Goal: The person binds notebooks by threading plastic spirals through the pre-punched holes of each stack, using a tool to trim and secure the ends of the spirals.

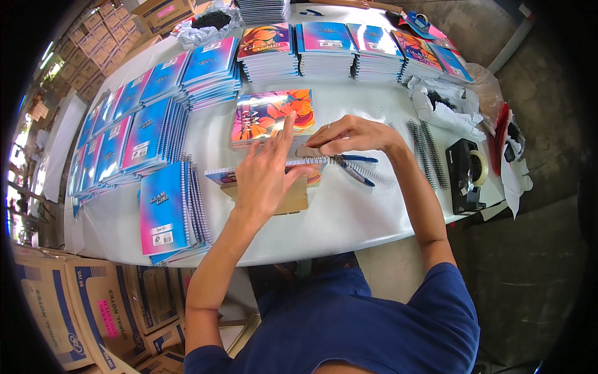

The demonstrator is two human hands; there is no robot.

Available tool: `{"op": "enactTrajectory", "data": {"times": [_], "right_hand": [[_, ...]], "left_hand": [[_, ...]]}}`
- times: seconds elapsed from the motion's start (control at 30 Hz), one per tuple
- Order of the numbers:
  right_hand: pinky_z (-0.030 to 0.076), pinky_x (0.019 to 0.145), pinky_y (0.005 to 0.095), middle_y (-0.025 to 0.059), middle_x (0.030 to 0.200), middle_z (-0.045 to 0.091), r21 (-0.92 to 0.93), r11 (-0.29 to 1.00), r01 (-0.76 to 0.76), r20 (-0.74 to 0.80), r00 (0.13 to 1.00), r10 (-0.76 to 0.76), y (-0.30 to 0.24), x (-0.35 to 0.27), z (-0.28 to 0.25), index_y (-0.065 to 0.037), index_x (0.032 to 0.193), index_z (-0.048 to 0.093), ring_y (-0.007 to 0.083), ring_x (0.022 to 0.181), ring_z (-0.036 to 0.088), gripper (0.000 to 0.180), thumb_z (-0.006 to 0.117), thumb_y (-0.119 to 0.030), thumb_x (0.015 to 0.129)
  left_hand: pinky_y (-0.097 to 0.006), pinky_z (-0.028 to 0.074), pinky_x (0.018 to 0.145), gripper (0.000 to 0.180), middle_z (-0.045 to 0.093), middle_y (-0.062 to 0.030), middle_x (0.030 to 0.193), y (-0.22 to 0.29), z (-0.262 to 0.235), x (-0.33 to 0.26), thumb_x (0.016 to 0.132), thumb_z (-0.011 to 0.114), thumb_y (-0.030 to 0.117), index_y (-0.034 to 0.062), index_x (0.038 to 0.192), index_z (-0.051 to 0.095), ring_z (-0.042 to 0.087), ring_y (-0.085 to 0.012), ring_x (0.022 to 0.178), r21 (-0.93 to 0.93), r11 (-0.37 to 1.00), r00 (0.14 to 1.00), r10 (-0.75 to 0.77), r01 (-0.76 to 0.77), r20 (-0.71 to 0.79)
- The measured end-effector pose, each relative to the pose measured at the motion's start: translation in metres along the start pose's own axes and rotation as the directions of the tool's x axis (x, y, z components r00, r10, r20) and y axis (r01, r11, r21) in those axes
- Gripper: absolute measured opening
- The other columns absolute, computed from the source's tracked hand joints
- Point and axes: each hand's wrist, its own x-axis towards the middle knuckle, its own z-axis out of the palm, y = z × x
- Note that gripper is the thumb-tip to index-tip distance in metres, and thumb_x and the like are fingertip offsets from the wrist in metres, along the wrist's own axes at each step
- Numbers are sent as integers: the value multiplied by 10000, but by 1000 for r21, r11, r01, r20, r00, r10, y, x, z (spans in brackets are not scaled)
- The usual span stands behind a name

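A notebook (219, 177) stands on its long side with its punched edge up. My left hand (265, 174) straddles that edge, thumb on the near side and fingers stretched along the far side, steadying it. At its right end a dark spiral coil (369, 172) runs into the holes and trails off to the right. My right hand (356, 134) pinches at the coil by the edge; a greyish patch shows at its fingertips, and I cannot make out what it is. Blue-handled pliers (360, 158) lie beside the coil. A tan block (291, 201) sits against the notebook's near side.
Beyond my hands lies a stack of orange floral notebooks (252, 112). Stacks of blue-pink notebooks (165, 206) line the left and far sides. Loose coils (427, 149), a tape dispenser (466, 177) and crumpled wrapping (436, 112) lie at right. Cardboard boxes (106, 305) stand below left.
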Motion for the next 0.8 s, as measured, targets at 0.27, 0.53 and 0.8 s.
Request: {"op": "enactTrajectory", "data": {"times": [0.27,0.53,0.8], "right_hand": [[449,933,348,165,1142,674,78,996,45,-60,997,-40,1,8,7,27,1137,679,224,1057,603,463,717,-314,825],[438,978,378,203,1162,657,288,953,90,-86,994,-68,15,14,9,72,1130,661,276,1106,601,487,715,-306,829],[457,940,348,196,1144,667,571,801,180,-120,984,-135,9,22,22,60,1116,674,239,1096,602,503,706,-352,828]], "left_hand": [[-440,477,947,1012,671,-150,1051,-4,-8,-2,672,761,456,206,1513,256,651,-298,997,14,999,999,-39,39,17],[-466,466,978,997,685,-100,1099,-15,-13,-8,633,787,442,244,1491,319,669,-273,975,27,999,999,-42,42,-23],[-450,436,980,955,675,-88,1074,-23,-20,-12,668,773,434,207,1486,334,648,-253,984,67,996,998,-58,60,-25]]}}
